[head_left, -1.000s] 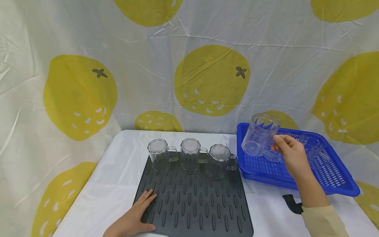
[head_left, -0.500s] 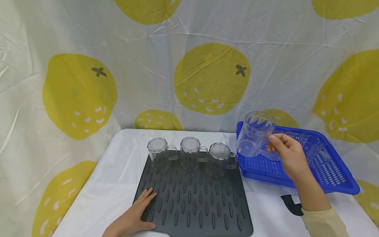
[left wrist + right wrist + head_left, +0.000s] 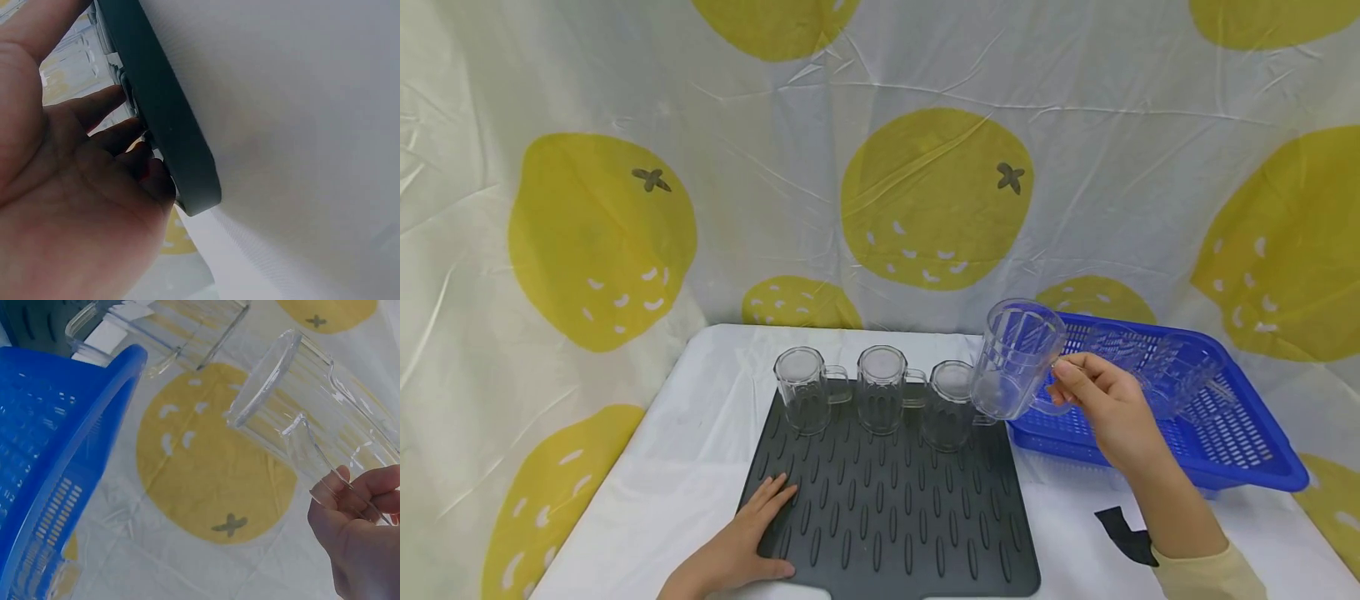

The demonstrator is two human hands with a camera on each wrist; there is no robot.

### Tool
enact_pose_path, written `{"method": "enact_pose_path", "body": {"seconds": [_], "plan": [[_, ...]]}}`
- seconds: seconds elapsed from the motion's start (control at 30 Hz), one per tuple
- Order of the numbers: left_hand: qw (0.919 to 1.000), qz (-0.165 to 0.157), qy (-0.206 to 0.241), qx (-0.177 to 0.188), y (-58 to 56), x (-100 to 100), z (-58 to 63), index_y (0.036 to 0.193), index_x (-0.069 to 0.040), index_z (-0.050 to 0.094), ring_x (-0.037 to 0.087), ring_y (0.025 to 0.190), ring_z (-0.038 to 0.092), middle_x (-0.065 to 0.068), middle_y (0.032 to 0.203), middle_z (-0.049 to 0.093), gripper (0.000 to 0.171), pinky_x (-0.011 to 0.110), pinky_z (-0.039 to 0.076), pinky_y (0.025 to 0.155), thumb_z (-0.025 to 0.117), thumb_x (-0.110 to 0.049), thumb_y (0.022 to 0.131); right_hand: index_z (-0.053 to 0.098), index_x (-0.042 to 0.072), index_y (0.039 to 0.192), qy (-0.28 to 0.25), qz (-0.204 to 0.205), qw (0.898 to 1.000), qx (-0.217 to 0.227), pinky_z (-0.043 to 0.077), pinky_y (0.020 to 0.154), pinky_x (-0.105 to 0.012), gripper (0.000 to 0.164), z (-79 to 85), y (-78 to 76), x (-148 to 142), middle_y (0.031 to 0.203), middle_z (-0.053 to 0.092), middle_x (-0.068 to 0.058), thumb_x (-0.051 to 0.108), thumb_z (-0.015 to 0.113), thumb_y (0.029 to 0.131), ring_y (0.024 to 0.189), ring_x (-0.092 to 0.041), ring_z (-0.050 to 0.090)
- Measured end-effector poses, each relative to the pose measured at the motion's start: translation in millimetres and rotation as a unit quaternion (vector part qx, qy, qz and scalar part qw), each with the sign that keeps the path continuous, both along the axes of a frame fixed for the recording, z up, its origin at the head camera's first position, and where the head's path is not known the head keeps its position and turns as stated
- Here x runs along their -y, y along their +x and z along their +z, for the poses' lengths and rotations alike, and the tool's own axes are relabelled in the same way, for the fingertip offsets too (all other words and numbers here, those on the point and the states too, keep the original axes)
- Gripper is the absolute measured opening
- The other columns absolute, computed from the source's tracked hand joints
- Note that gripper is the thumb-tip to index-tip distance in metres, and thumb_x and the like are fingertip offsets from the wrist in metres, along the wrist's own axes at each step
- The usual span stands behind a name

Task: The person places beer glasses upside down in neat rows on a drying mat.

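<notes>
Nearest, at the lower left of the head view: left hand, with fingers straight and spread, resting on the near left part of a dark mat. In the left wrist view: the palm toward the camera, with the thumb well apart from the other fingers, beside the thick edge of the mat.

At the near right: a pale sleeve, and close to its end a black strip, over the white tablecloth. A little farther: right hand, with thumb and fingers pinching the handle of a clear mug. Cannot tell exactly the place of each fingertip on the handle. Place of this clear mug: in the air, tilted, between the mat and a blue basket, in the head view covering partly the last mug of a row.

Farther, along the far edge of the mat: this same row, with left mug, middle mug and right mug, all with handles toward the right. Inside the basket: more clear glassware; cannot tell how many pieces.

Farthest, behind the table: a white hanging cloth, printed with big yellow lemons.
</notes>
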State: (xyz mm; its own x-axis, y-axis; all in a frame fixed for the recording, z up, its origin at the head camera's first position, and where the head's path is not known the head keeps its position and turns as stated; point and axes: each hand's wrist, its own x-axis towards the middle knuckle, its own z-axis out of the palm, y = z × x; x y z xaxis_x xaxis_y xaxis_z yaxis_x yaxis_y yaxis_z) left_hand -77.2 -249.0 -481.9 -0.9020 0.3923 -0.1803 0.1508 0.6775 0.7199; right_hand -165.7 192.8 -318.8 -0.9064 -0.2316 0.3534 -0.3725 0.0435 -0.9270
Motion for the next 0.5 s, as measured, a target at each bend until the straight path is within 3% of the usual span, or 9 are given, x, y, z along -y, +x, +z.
{"method": "enact_pose_path", "body": {"seconds": [0.2,0.5], "plan": [[1.0000,-0.001,0.001,-0.006,0.0,1,-0.3,0.146,-0.008,0.025,0.043,0.136,-0.001,0.015,0.152,0.008,0.097,0.066,0.019,0.097,0.073,-0.048,0.072,0.049,-0.006,0.093,0.024,0.002,1.000,0.010,0.045,0.070,-0.022,0.019,-1.9,6.7,11,0.073,0.045,-0.004,0.011,0.044,0.098,0.074,-0.016,0.051],[0.9999,-0.004,-0.001,-0.012,0.0,1,0.9,0.146,-0.008,0.025,0.043,0.136,-0.001,0.016,0.152,0.008,0.097,0.067,0.019,0.097,0.073,-0.049,0.072,0.047,-0.008,0.091,-0.006,0.064,0.998,0.008,0.045,0.065,-0.026,0.018,-4.2,16.0,31,0.071,0.042,-0.004,0.006,0.039,0.099,0.071,-0.017,0.048]]}}
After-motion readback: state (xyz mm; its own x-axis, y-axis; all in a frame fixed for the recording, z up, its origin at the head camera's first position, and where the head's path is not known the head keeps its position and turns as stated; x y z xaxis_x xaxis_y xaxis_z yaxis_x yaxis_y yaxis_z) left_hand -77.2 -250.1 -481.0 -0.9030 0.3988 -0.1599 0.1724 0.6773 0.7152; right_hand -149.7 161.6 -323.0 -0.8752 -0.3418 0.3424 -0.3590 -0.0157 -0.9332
